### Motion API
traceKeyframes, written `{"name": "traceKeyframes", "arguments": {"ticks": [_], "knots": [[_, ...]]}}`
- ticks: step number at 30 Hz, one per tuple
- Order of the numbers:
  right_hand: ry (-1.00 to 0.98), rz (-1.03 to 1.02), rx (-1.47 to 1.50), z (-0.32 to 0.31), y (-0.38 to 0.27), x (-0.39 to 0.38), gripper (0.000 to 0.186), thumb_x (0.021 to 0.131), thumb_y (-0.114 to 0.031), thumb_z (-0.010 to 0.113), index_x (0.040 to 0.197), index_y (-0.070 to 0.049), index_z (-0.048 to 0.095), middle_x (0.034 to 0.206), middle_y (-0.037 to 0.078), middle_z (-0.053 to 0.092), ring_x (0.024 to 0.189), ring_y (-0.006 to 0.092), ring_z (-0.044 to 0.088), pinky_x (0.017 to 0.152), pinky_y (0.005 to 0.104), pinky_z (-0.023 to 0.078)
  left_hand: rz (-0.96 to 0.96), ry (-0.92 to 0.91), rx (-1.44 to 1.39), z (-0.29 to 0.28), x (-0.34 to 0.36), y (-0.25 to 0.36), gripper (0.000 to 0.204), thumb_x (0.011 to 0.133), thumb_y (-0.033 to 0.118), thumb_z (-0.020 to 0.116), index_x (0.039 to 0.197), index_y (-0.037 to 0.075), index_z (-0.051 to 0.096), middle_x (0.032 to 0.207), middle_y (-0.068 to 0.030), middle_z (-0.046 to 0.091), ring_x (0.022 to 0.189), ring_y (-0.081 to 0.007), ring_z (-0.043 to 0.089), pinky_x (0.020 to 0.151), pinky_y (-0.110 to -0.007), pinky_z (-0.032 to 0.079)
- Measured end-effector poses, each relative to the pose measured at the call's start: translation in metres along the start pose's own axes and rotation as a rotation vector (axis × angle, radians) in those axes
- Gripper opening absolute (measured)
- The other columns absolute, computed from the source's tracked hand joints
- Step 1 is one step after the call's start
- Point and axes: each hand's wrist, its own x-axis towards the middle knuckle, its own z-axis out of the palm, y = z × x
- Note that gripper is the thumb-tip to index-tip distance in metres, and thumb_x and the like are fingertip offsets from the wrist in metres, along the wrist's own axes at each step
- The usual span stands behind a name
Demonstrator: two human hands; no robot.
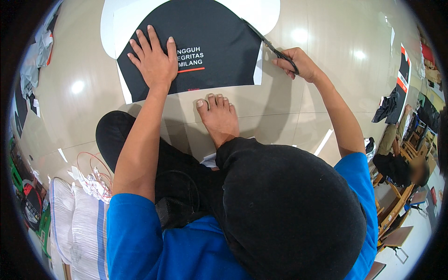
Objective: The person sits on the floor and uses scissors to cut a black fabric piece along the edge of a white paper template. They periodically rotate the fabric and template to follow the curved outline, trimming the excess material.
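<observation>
A black fabric piece [214,28] with a curved far edge, pale lettering and an orange line lies flat on the tiled floor. White material [266,16] shows around its far and side edges. My left hand [153,60] presses flat on the left part of the black piece, fingers spread. My right hand [301,64] grips the black-handled scissors [275,50] beyond the right edge. Their blades reach to the upper right curve of the black piece, along its border with the white. Whether the blades are parted is hard to make out.
My bare foot [219,116] rests just below the fabric's near edge. White sacks [86,228] stand at lower left beside tangled cord and scraps [95,182]. More black fabric [396,100] lies at right. Another person [394,168] is near wooden furniture [389,214] at far right.
</observation>
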Motion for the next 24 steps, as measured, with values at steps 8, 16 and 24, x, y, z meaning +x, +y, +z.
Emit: {"name": "traceKeyframes", "arguments": {"ticks": [8,16,24], "knots": [[0.002,-0.005,0.022,0.002,0.004,-0.001,0.038,0.102,-0.027,0.081,0.074,-0.010,0.063,0.059,-0.002,0.054,0.049,0.0085,0.053,0.048,0.0263,0.044,0.005,0.001,0.002,0.002,0.000,-0.001,0.079,0.112,0.059,0.043,0.175,0.012,0.033,0.179,-0.0260,0.027,0.166,-0.0527,0.019,0.132,-0.071,0.011],[0.031,-0.003,0.038,0.005,0.005,-0.001,0.042,0.100,-0.039,0.082,0.074,-0.010,0.066,0.059,-0.002,0.055,0.048,0.0097,0.053,0.047,0.0258,0.040,0.007,0.008,0.016,0.003,-0.001,-0.001,0.079,0.112,0.059,0.044,0.175,0.013,0.033,0.180,-0.0256,0.027,0.166,-0.0522,0.019,0.132,-0.071,0.011],[0.021,-0.049,0.043,0.002,-0.006,0.016,0.048,0.098,-0.047,0.081,0.069,-0.014,0.062,0.059,-0.001,0.055,0.050,0.0103,0.054,0.048,0.0267,0.041,-0.006,-0.004,0.001,-0.001,0.000,0.002,0.079,0.112,0.060,0.043,0.175,0.013,0.033,0.180,-0.0252,0.027,0.167,-0.0516,0.019,0.133,-0.070,0.011]]}}
